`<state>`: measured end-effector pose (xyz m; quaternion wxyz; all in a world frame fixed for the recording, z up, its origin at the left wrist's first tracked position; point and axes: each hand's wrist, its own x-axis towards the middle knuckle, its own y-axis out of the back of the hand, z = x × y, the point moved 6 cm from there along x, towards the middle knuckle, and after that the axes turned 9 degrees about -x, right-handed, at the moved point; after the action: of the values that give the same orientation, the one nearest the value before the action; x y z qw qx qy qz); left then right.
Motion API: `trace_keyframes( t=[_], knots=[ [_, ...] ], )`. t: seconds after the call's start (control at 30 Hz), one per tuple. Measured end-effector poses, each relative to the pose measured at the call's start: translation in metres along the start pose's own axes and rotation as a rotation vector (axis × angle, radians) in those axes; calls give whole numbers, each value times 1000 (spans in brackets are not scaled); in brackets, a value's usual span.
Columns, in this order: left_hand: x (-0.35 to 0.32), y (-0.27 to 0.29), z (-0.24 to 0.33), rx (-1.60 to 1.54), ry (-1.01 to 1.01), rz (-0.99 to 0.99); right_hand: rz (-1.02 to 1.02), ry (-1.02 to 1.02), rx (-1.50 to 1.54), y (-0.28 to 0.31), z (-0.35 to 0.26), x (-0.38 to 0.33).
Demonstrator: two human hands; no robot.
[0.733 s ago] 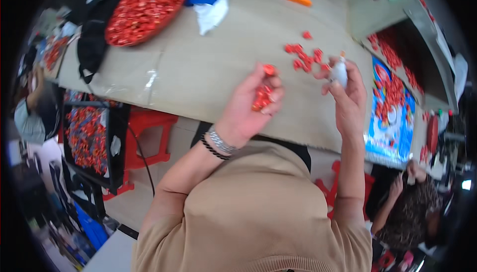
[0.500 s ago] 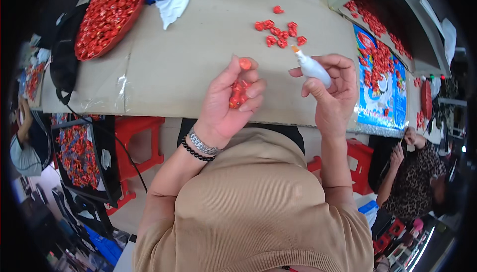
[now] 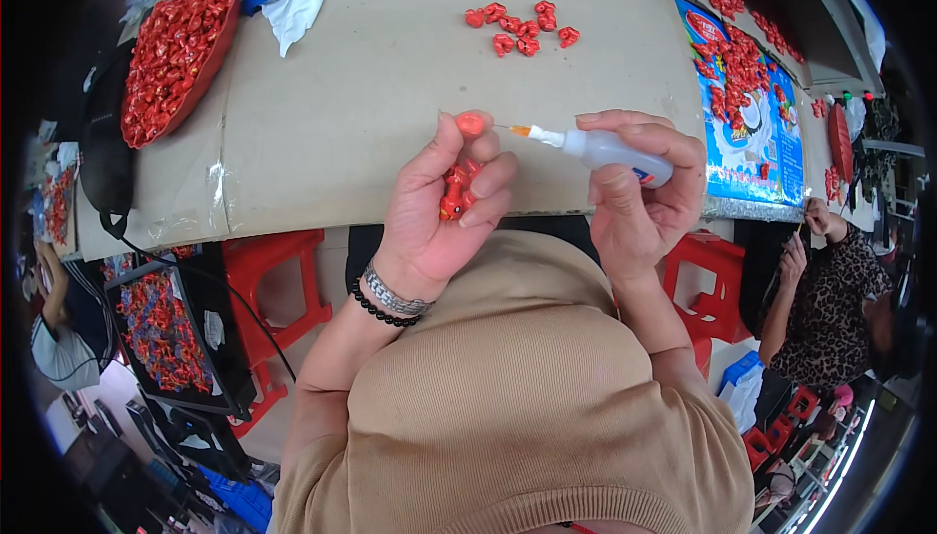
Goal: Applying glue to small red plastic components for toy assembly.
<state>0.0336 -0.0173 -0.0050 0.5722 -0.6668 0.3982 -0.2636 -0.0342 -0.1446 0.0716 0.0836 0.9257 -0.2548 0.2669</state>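
Between the thumb and forefinger of my left hand (image 3: 434,192) is a small red piece (image 3: 469,125). Several more red figure pieces (image 3: 457,190) sit in the same palm under the curled fingers. My right hand (image 3: 649,192) is wrapped round a white squeeze bottle (image 3: 610,151), which lies nearly level and points left. Its orange-based needle tip (image 3: 520,130) reaches to the right side of the pinched piece; whether it touches I cannot tell. Beyond the hands, a loose cluster of small red pieces (image 3: 528,45) lies on the table.
A red basin (image 3: 231,41) heaped with red pieces stands at the far left, beside a black bag (image 3: 105,158). Blue and white cloths (image 3: 293,9) lie near it. To the right, more pieces cover a blue printed sheet (image 3: 727,168). A co-worker (image 3: 830,290) sits at the right.
My right hand has tipped the bottle from upright-leaning to nearly level and brought its needle leftward to the pinched piece. The table scene has shifted slightly left and up in view.
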Motion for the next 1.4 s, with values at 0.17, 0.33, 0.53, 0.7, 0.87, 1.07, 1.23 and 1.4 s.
trace_keyframes(
  t=[0.17,0.33,0.53,0.7,0.87,1.07,1.23,1.4],
  knots=[
    [-2,1,-1,17,-3,26,-20,97,-102,-4,1,-5],
    [-3,4,-2,64,-21,65,-9,197,-146,-7,2,-5],
    [-1,6,-3,57,-6,58,-22,187,-200,-7,2,-5],
    [-1,7,-3,92,-5,78,-20,200,-203,-8,5,-5],
    [-1,7,-4,96,1,81,-24,189,-211,-8,6,-5],
    [0,8,-4,91,2,77,-22,189,-214,-8,9,-5],
    [1,8,-4,102,-5,76,-10,156,-215,-7,9,-4],
    [0,10,-2,132,-38,84,-6,158,-234,-5,8,-3]
  ],
)
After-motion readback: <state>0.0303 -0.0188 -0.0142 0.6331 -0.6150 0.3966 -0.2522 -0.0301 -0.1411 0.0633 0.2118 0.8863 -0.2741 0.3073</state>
